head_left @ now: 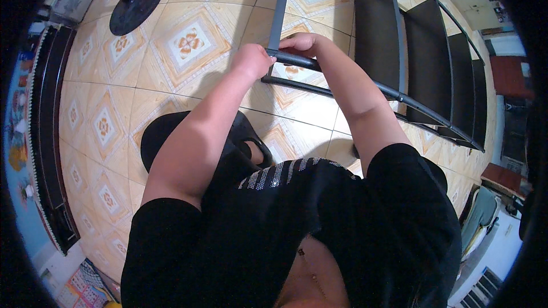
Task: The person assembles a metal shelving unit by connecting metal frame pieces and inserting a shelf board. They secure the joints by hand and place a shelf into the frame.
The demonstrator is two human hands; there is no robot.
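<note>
A black metal shelf rack (pixel 422 60) with dark panels lies on its side on the floor, from the middle to the far right. My left hand (pixel 250 61) is closed at the near left corner of its frame, the fingertips pressed to the end of the round black tube (pixel 297 60). Just right of it, my right hand (pixel 301 44) curls over the far side of the same corner, where the flat crossbar (pixel 279 8) meets the tube. Some fingers of both hands are hidden, so any small part between them cannot be made out.
Patterned tiles (pixel 191 43) cover the floor. A round black stand base (pixel 137 7) with a pole is at the far left. A long dark cabinet (pixel 54 137) lines the left side. Brown furniture (pixel 505 179) and a greenish cloth (pixel 479 217) are at the right.
</note>
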